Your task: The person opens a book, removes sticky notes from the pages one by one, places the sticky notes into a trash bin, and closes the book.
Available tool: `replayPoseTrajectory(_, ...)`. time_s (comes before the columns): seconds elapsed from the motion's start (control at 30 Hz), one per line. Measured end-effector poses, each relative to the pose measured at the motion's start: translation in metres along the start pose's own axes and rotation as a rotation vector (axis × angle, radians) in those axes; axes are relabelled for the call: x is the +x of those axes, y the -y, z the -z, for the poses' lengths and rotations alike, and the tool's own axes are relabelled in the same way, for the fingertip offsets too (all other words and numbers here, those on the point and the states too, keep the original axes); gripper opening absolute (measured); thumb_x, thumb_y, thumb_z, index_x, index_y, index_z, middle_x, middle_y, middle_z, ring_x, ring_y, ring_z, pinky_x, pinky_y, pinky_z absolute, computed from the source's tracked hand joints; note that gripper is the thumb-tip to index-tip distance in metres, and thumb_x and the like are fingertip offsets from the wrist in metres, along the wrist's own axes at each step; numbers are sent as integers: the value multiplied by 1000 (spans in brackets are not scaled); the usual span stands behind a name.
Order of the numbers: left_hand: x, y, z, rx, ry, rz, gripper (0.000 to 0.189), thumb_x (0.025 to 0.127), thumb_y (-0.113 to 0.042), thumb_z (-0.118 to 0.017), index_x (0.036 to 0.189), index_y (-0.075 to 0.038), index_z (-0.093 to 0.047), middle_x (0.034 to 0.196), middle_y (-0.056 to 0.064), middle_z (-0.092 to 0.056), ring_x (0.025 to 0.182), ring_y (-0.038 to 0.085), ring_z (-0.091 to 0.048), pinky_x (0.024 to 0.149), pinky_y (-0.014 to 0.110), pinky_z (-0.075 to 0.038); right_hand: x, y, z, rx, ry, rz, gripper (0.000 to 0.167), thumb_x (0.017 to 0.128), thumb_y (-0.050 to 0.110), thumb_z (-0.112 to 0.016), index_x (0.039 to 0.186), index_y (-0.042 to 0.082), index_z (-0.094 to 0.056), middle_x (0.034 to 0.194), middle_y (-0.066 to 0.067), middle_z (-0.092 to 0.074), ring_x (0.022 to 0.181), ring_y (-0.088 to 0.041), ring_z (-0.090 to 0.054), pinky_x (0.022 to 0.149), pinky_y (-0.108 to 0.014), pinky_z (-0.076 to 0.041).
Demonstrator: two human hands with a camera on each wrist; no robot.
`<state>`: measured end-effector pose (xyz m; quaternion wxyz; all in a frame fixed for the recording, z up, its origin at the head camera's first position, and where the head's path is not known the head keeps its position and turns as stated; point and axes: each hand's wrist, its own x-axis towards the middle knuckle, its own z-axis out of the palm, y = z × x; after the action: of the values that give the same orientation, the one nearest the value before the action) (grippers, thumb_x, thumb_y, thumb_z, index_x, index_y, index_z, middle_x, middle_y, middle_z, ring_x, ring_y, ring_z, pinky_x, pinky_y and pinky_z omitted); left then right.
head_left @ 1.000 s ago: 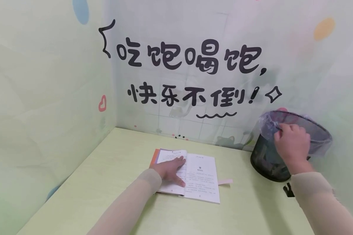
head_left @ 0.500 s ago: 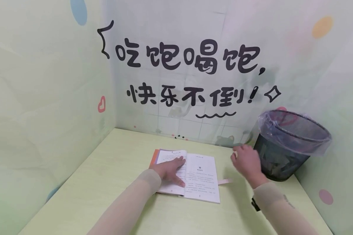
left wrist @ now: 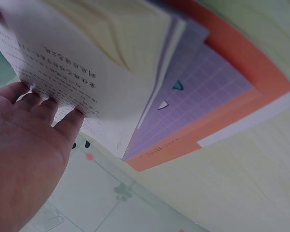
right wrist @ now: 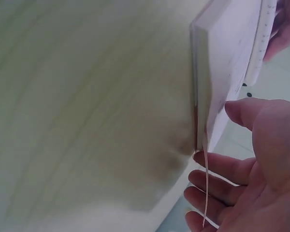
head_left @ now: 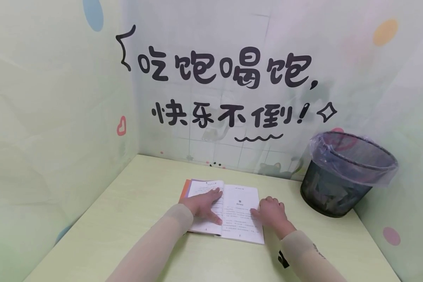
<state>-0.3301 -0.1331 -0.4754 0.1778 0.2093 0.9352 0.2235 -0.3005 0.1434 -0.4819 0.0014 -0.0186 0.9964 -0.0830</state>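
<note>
An open book (head_left: 241, 219) with printed white pages lies on the table, its purple and orange cover edges (left wrist: 222, 92) showing at the left. My left hand (head_left: 204, 205) rests spread on the left page beside the fold, fingertips on the paper (left wrist: 36, 121). At the book's right edge is my right hand (head_left: 272, 211), thumb over the right page and the other fingers loosely bent beside the edge. In the right wrist view, a thin pink paper strip (right wrist: 206, 183) sticks out from the pages and crosses in front of those fingers (right wrist: 217, 191).
A black mesh wastebasket (head_left: 335, 190) lined with a clear plastic bag (head_left: 352, 168) stands at the back right, beyond my right hand. Printed wall sheets (head_left: 225, 149) border the pale wooden table (head_left: 134, 211) at the back and on both sides.
My right hand has let go of the wastebasket's rim and moved left and nearer to me, down to the book's right edge. My left hand has stayed on the left page.
</note>
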Motion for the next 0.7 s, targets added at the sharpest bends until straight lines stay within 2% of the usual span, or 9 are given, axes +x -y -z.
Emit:
replayPoseTrajectory(0.13,0,0,0,-4,-1,11,121,80,-55,-94,176,-26,-27,186,-5,-15,174,22,-13,141,48,-17,-1,4,2,13,-11,-19,45,101,38,-75,110,-6,-70,113,-19,-66,110,-39,-60,107,-62,-46)
replayPoseTrajectory(0.3,1,0,0,-2,-4,13,120,81,-55,-94,176,-26,-27,186,-6,-14,174,23,-14,141,48,-18,0,7,-2,-53,-34,-12,51,99,37,-76,119,-10,-71,123,-22,-68,117,-42,-62,108,-61,-48)
replayPoseTrajectory(0.4,-1,-1,1,-7,-7,12,120,81,-55,-94,176,-25,-28,186,-6,-15,173,24,-15,141,49,-19,-1,10,-3,-73,-26,-7,50,98,34,-73,119,-11,-71,127,-24,-68,120,-44,-61,110,-62,-47)
replayPoseTrajectory(0.57,-3,-2,1,-6,-6,1,120,81,-54,-94,176,-23,-28,187,-4,-15,173,25,-15,141,49,-19,-5,14,-4,-82,-20,-2,44,96,29,-71,114,-11,-71,123,-25,-66,117,-42,-59,108,-62,-48)
replayPoseTrajectory(0.7,-3,-2,1,0,-8,-2,120,81,-55,-94,176,-23,-28,187,-4,-16,173,25,-16,141,49,-20,-8,15,-1,-76,-25,0,45,96,27,-72,116,-13,-70,125,-25,-65,118,-43,-59,110,-62,-48)
